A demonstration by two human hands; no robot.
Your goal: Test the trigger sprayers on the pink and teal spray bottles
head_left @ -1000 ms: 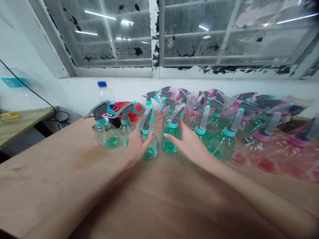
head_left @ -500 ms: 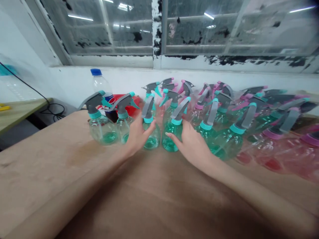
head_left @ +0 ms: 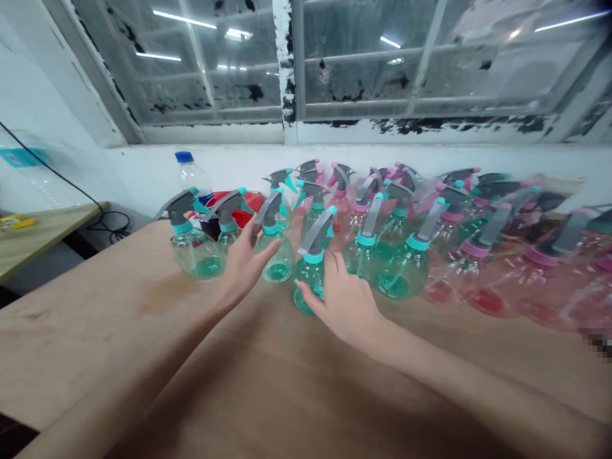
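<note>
My right hand point(head_left: 351, 306) is wrapped around a clear green spray bottle point(head_left: 302, 294) with a grey trigger head and turquoise collar. Its thumb lies across the front, and the bottle stands upright, nearer to me than its neighbours. My left hand point(head_left: 243, 261) is at the left side of another green spray bottle point(head_left: 280, 255); its thumb and fingers are spread apart, with the thumb overlapping the bottle's front. Whether the fingertips touch that bottle is hard to see. Further left stand two similar bottles, a spray bottle point(head_left: 196, 255) and a partly hidden spray bottle point(head_left: 228, 223).
To the right, several green and pink spray bottles point(head_left: 492, 280) stand crowded on the brown tabletop point(head_left: 268, 395). A blue-capped drink bottle point(head_left: 191, 172) and a red object point(head_left: 243, 203) are behind the left bottles. A window point(head_left: 229, 76) spans the back wall; a black cable point(head_left: 115, 223) hangs left.
My right hand has drawn its spray bottle towards me, out from the row. My left hand has shifted left and loosened from its bottle. The view has tilted and turned slightly.
</note>
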